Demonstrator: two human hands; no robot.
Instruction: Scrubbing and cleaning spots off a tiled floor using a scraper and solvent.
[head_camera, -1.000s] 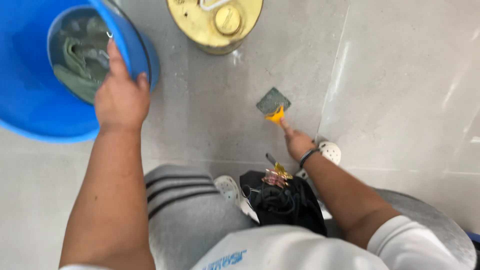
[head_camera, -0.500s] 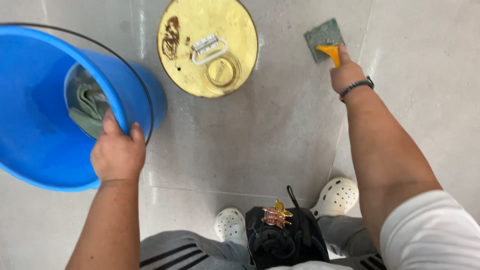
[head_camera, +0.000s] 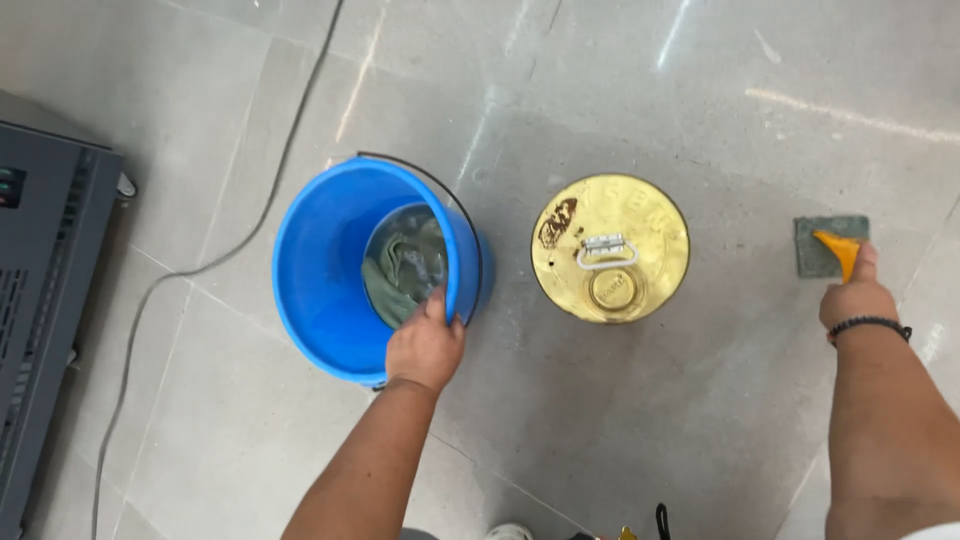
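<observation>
My left hand grips the near rim of a blue bucket that stands on the grey tiled floor. Inside the bucket lies a wet greenish cloth in some water. My right hand is closed on the yellow handle of a scrubber whose grey-green pad lies flat on the floor at the far right. A black band sits on that wrist. Between the two hands stands a round gold metal can with a small handle and a cap on its lid.
A dark grey machine stands along the left edge, with a grey cable running across the tiles past the bucket. The tip of my shoe and a black bag show at the bottom edge.
The view has pulled back and shifted, so the bucket and can now sit mid-frame. My left hand stays on the bucket rim; my right hand still holds the scrubber on the floor.
</observation>
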